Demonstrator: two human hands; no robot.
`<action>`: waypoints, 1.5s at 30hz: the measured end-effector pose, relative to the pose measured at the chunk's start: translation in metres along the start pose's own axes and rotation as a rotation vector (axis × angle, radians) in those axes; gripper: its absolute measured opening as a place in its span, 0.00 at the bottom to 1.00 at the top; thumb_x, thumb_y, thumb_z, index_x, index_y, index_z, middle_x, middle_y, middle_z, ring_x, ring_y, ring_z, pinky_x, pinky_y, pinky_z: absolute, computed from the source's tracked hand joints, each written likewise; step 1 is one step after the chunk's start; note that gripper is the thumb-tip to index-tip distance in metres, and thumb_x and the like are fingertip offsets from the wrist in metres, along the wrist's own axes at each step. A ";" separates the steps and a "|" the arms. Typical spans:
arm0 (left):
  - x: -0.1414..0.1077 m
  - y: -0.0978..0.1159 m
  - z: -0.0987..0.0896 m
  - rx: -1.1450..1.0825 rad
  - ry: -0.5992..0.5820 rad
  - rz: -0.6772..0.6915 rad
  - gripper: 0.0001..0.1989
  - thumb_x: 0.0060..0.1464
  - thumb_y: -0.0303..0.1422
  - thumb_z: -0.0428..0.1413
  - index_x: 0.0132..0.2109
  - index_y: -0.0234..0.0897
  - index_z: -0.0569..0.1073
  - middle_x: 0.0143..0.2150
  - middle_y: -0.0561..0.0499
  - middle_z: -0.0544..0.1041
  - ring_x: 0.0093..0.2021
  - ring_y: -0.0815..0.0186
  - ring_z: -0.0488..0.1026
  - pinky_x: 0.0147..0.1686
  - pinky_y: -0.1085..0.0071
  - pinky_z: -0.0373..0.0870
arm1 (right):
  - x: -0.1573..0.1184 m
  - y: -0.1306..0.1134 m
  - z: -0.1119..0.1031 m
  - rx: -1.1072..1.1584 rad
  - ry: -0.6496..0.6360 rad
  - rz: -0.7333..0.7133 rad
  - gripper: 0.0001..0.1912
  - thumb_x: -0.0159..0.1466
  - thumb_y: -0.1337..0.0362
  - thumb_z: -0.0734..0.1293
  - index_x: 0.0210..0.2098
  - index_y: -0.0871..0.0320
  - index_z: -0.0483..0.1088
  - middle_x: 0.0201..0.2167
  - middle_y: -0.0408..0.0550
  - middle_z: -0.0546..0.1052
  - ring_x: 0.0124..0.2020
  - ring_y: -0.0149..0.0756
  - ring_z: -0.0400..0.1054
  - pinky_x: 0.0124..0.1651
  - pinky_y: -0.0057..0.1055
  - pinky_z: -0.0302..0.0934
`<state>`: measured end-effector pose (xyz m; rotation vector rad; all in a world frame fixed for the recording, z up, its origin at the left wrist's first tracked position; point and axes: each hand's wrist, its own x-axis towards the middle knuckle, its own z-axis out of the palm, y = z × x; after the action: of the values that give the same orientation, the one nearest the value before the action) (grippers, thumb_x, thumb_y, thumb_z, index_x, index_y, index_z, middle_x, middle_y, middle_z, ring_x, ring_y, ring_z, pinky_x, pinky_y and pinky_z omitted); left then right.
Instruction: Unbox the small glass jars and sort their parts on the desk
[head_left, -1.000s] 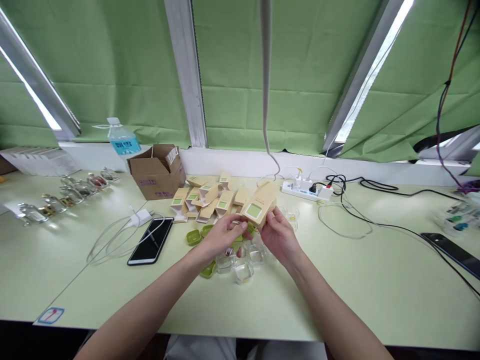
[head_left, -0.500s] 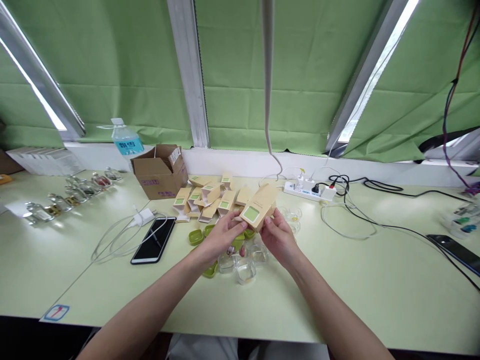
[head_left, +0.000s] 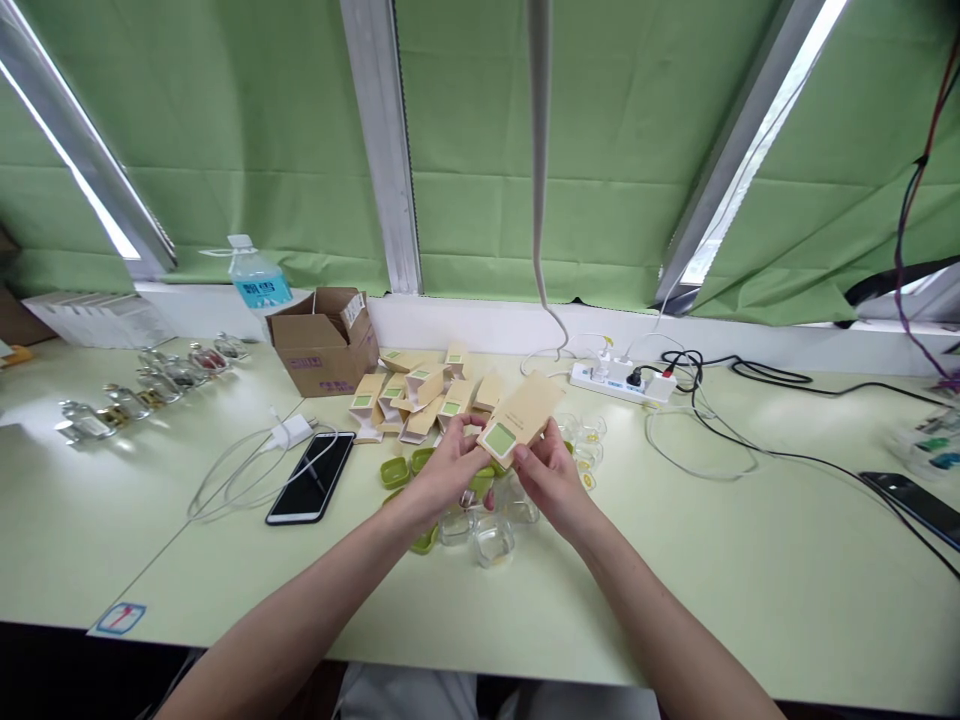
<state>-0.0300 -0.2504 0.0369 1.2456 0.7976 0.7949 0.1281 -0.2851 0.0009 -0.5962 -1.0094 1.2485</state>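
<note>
Between both hands a small tan paper box (head_left: 523,413) with a green square window is held tilted above the table. My left hand (head_left: 455,465) grips its left edge near the lower end, fingers closed. At the lower right corner my right hand (head_left: 551,470) pinches the box with thumb and fingers. Under the hands lie several green plastic cups (head_left: 394,472) and clear plastic cups (head_left: 493,541), partly hidden by the hands. Behind them is a pile of similar tan boxes (head_left: 424,383), some with open flaps. Small clear pieces with yellow marks (head_left: 589,455) lie right of the held box.
An open brown carton (head_left: 322,345) stands behind the pile, near a water bottle (head_left: 259,275). A phone (head_left: 311,480) and a white charger cable (head_left: 225,470) lie left. Glass bottles (head_left: 157,380) stand farther left. A power strip (head_left: 621,382) with cables sits back right; another phone (head_left: 911,503) lies far right.
The held box has tilted slightly, its window end staying toward me. Both hands keep their hold, and the whole view has shifted a little.
</note>
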 end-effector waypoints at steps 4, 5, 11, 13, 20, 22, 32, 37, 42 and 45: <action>0.002 -0.002 0.001 -0.042 0.003 -0.010 0.31 0.48 0.37 0.68 0.52 0.45 0.58 0.43 0.53 0.80 0.24 0.70 0.74 0.18 0.75 0.69 | 0.002 0.002 0.003 -0.003 0.042 -0.047 0.39 0.58 0.54 0.81 0.62 0.44 0.59 0.60 0.49 0.78 0.62 0.48 0.73 0.59 0.47 0.73; 0.002 -0.003 0.000 -0.047 -0.002 -0.010 0.31 0.49 0.36 0.67 0.53 0.45 0.58 0.41 0.53 0.81 0.24 0.70 0.74 0.19 0.75 0.69 | 0.003 0.001 0.003 0.009 0.058 -0.063 0.39 0.58 0.54 0.80 0.61 0.44 0.60 0.60 0.49 0.79 0.62 0.48 0.73 0.59 0.47 0.73; -0.001 -0.009 -0.004 0.036 -0.068 0.007 0.26 0.55 0.34 0.61 0.58 0.44 0.62 0.38 0.50 0.82 0.26 0.66 0.75 0.23 0.72 0.71 | 0.006 -0.019 -0.002 0.115 0.138 -0.091 0.27 0.60 0.50 0.78 0.55 0.46 0.70 0.57 0.49 0.81 0.61 0.49 0.74 0.62 0.54 0.70; -0.005 -0.009 -0.004 0.163 0.013 0.170 0.22 0.60 0.36 0.60 0.59 0.45 0.65 0.39 0.49 0.82 0.31 0.64 0.78 0.27 0.71 0.73 | 0.006 -0.023 -0.006 0.136 0.149 -0.037 0.24 0.60 0.49 0.78 0.51 0.48 0.73 0.56 0.51 0.81 0.60 0.50 0.75 0.61 0.54 0.71; -0.012 -0.006 -0.011 0.807 -0.016 0.647 0.15 0.69 0.35 0.54 0.58 0.44 0.79 0.52 0.47 0.84 0.50 0.57 0.82 0.50 0.63 0.75 | 0.012 -0.012 -0.019 0.128 0.275 0.047 0.26 0.53 0.48 0.82 0.44 0.56 0.78 0.41 0.53 0.86 0.46 0.52 0.82 0.47 0.46 0.78; -0.012 -0.007 -0.013 0.953 -0.042 0.700 0.15 0.69 0.34 0.53 0.57 0.44 0.80 0.53 0.47 0.85 0.49 0.57 0.82 0.50 0.63 0.75 | 0.013 -0.009 -0.021 0.123 0.336 0.062 0.27 0.52 0.49 0.83 0.43 0.57 0.78 0.38 0.51 0.86 0.39 0.49 0.82 0.42 0.43 0.79; -0.009 -0.013 -0.015 1.441 -0.029 0.682 0.22 0.71 0.34 0.48 0.69 0.45 0.67 0.40 0.48 0.83 0.36 0.58 0.79 0.32 0.67 0.63 | 0.015 -0.004 -0.017 0.108 0.479 0.042 0.29 0.45 0.59 0.86 0.43 0.57 0.77 0.40 0.49 0.86 0.36 0.42 0.81 0.37 0.35 0.78; -0.013 -0.009 -0.008 1.324 -0.065 0.494 0.26 0.69 0.37 0.50 0.71 0.46 0.65 0.40 0.48 0.83 0.38 0.55 0.80 0.37 0.64 0.67 | 0.017 -0.004 -0.016 0.139 0.487 0.035 0.29 0.45 0.58 0.86 0.42 0.57 0.77 0.40 0.48 0.86 0.35 0.40 0.81 0.39 0.35 0.78; -0.012 -0.012 -0.008 0.762 -0.196 0.183 0.28 0.67 0.43 0.53 0.71 0.44 0.62 0.35 0.51 0.81 0.34 0.60 0.80 0.35 0.67 0.72 | 0.020 0.003 -0.015 0.138 0.476 0.027 0.31 0.46 0.59 0.86 0.45 0.56 0.75 0.42 0.48 0.86 0.39 0.41 0.82 0.42 0.35 0.78; -0.005 -0.018 -0.014 0.532 -0.237 0.040 0.29 0.67 0.45 0.54 0.70 0.40 0.63 0.32 0.51 0.81 0.25 0.64 0.76 0.26 0.71 0.69 | 0.021 0.007 -0.014 0.120 0.456 0.041 0.32 0.46 0.60 0.86 0.48 0.56 0.75 0.44 0.50 0.86 0.40 0.43 0.82 0.42 0.37 0.78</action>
<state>-0.0431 -0.2500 0.0179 1.7959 0.8176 0.4618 0.1366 -0.2612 -0.0053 -0.7672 -0.5411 1.1307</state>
